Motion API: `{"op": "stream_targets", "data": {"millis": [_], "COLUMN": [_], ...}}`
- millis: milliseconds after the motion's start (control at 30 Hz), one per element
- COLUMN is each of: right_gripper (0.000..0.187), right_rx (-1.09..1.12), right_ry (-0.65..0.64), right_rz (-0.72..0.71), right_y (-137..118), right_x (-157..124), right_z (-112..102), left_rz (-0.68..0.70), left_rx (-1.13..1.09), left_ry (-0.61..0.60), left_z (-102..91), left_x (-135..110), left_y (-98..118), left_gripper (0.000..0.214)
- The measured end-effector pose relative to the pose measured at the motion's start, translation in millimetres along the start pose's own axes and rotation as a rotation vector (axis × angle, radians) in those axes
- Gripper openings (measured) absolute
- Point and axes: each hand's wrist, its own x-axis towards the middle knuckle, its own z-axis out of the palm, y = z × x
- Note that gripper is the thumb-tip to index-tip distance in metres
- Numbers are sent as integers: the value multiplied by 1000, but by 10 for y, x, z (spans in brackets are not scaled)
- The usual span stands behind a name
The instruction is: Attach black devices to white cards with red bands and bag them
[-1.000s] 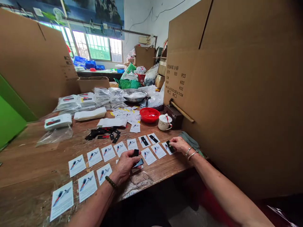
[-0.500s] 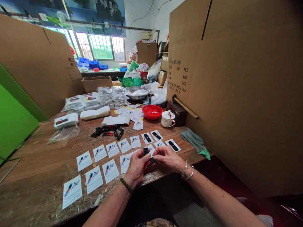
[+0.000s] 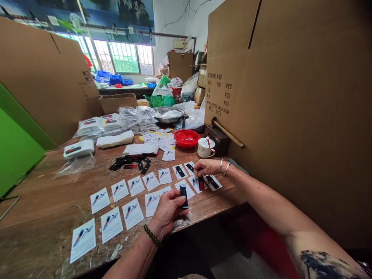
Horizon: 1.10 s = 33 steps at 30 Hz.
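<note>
Between the thumb and fingers of my left hand point(image 3: 167, 211) is a flat black strip point(image 3: 183, 197), held upright at the table's front edge; whether it is one strip or a small stack I cannot tell. My right hand point(image 3: 207, 166) pinches the top of a black-and-red strip point(image 3: 201, 183) over a printed card point(image 3: 194, 183). Whether that strip touches the card I cannot make out. Beside it, a black strip point(image 3: 213, 181) lies on another card. Two cards behind also bear black strips point(image 3: 180, 171). Bare printed cards point(image 3: 112, 224) lie in two rows to the left.
A pile of loose black strips point(image 3: 128, 161) lies behind the cards. Further back are white paper stacks point(image 3: 115, 139), bagged packs point(image 3: 78, 148), a red basket point(image 3: 186, 143) and a lidded cup point(image 3: 205, 148). A large cardboard box point(image 3: 279, 116) walls off the right side.
My hands have parted. The right has moved right and away from me with a black-and-red strip, over a card. My left hand stays near the front edge, still holding a black strip.
</note>
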Motion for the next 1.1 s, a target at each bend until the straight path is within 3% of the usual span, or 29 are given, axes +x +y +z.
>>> {"op": "stream_targets", "data": {"millis": [133,300,367,467,533,667,767,867,967,1100], "right_gripper": [11,12,14,21,22,18,21,37,43,44], "right_rx": [-157,-177,-41,309,395,79,-157,-199,-175,-128], "right_ry": [85,299,354,270,256,501,508,445,390,389], "right_rz": [27,48,26,-9,1,89,176,199,178,194], "right_y": [11,-26,-134,-317,-370,-244,-89,5,50,66], "right_x": [219,121,10,-136,-190,-218,-207,-183,-150,-108], "right_z": [123,356,461,574,589,529,538,607,657,639], "left_rz": [-3,10,21,56,88,133,152,169,219,400], "left_rx": [-22,-40,-32,-28,-30,7,72,256,632,1039], "left_ry": [18,29,34,38,32,34,27,13,-2,-155], "left_z": [-4,-22,-23,-15,-8,-4,12,56,116,188], "left_x": [15,22,27,30,23,0,14,78,179,307], "left_y": [6,-12,-38,-77,-91,-91,-91,-88,-63,-12], "left_gripper": [14,23,25,27,28,29,27,22,18,16]}}
